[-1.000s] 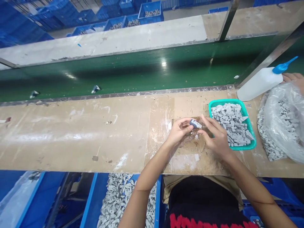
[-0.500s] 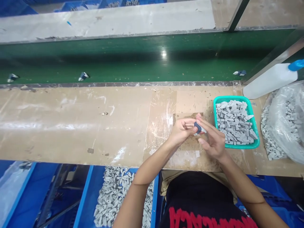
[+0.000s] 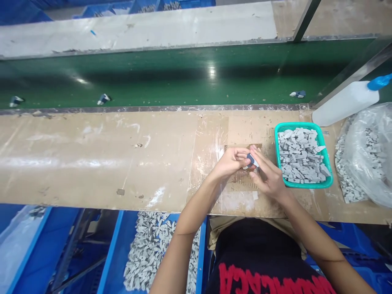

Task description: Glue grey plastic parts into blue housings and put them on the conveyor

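Note:
My left hand (image 3: 232, 162) pinches a small dark blue and white plastic part (image 3: 250, 159) between thumb and fingertips, just above a brown cardboard patch on the bench. My right hand (image 3: 268, 175) comes in from the other side. Its fingers are stretched out against the part's white end, and its thumb stays apart below. The fingers partly hide the part. Close by on the right stands a turquoise basket (image 3: 329, 179) of loose light-grey plastic pieces (image 3: 301, 155).
Behind the bench (image 3: 76, 163) runs a green conveyor belt (image 3: 171, 81) carrying several blue-and-white parts (image 3: 104, 99). A white bottle (image 3: 346, 102) with a blue top leans at the right, near a clear bag (image 3: 367, 163) of grey pieces. Below the bench, a blue bin (image 3: 112, 253) holds more.
The parts on the green belt have shifted left. My right hand's fingers and thumb have drawn in closer around the part, which stays in my left hand.

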### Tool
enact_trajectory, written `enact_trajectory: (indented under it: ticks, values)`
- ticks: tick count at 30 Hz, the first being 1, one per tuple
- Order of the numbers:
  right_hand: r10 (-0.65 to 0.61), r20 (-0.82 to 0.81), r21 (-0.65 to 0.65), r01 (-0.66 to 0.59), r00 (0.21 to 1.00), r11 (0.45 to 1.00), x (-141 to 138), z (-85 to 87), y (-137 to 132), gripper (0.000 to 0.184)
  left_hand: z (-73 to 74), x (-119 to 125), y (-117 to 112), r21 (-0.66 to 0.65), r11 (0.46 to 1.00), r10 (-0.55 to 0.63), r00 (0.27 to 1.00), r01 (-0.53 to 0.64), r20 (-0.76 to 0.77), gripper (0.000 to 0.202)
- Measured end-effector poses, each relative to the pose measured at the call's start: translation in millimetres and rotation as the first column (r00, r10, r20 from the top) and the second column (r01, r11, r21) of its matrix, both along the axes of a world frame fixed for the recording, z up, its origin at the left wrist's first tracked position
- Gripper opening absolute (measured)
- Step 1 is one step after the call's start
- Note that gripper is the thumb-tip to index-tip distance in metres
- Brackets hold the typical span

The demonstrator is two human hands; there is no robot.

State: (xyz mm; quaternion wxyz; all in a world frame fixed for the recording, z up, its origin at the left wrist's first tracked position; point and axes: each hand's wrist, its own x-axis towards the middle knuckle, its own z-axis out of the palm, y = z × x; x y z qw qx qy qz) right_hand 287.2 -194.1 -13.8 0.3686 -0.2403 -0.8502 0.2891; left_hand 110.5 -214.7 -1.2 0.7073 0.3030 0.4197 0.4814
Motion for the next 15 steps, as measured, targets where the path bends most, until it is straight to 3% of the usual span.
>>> enact_trajectory:
  ticks: [4, 8, 11, 15]
  values:
    - [-0.020, -0.066, -0.243, 0.004, 0.998, 0.970, 8, 7.3, 6, 0.064, 2.5, 5, 4, -0.105, 0.994, 0.012, 0.979, 0.009, 0.203, 0.046]
    - [-0.189, -0.228, -0.353, 0.100, 0.955, 0.930, 17, 11.7, 8, 0.059, 3.9, 12, 5, -0.250, 0.965, 0.173, 0.914, -0.082, 0.367, 0.042]
    - [-0.311, -0.262, -0.428, 0.179, 0.913, 0.886, 25, 12.5, 9, 0.049, 2.0, 11, 6, -0.356, 0.922, 0.290, 0.884, -0.154, 0.367, 0.036]
    - [-0.450, -0.261, -0.512, 0.273, 0.854, 0.815, 36, 12.8, 12, 0.041, 3.2, 9, 6, -0.378, 0.899, 0.353, 0.879, -0.223, 0.322, 0.033]
